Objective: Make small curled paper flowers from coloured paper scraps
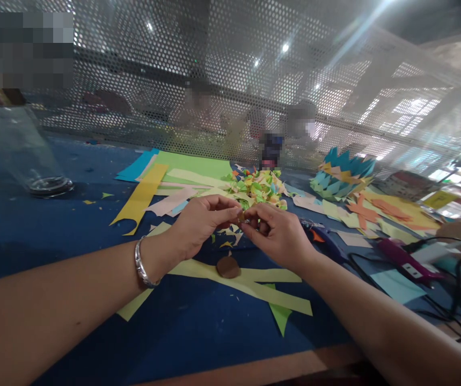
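My left hand (206, 222), with a silver bangle on its wrist, is closed in a pinch above the blue table. Fingertip to fingertip with it, my right hand (279, 234) is closed too. Between them is a small brown piece (241, 216), mostly hidden by the fingers, so its kind is unclear. Below the hands, a round brown disc (227, 267) lies on pale yellow paper strips (278, 297). A heap of small cut paper pieces (256, 187), mostly green and yellow, sits just beyond my fingertips.
What looks like a blue glue gun (329, 242) lies right of my right hand, near a purple power strip (409, 262) with black cables. Paper sheets (198, 161) and a layered paper crown (341, 174) are farther back. A glass jar (21, 145) stands left, a perforated screen (230, 96) behind.
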{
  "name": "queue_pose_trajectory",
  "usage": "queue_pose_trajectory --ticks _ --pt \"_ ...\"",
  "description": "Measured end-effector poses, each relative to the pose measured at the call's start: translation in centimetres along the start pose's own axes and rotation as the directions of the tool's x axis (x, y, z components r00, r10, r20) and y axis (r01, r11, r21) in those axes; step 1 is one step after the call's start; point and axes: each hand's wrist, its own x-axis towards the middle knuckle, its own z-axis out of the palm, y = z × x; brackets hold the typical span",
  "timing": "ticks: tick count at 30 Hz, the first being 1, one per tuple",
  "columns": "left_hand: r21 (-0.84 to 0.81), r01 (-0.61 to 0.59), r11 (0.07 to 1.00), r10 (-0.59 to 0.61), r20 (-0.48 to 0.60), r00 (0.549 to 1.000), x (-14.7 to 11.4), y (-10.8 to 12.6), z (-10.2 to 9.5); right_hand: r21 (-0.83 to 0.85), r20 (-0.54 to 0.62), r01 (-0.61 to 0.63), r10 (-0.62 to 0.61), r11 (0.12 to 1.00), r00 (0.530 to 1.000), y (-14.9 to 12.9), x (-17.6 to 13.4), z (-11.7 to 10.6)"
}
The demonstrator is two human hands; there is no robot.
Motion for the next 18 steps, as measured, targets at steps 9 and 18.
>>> queue_pose_trajectory --ticks 9,18 --pt "0.003 0.014 1.0 -0.014 0.001 1.0 0.02 0.16 0.09 0.004 0.007 0.02 -0.02 1.0 1.0 0.09 -0.06 -0.04" --pt "0.022 -0.001 1.0 0.001 0.005 1.0 0.21 -0.04 -0.18 0.012 0.016 -0.005 0.005 1.0 1.0 -0.09 -0.07 -0.23"
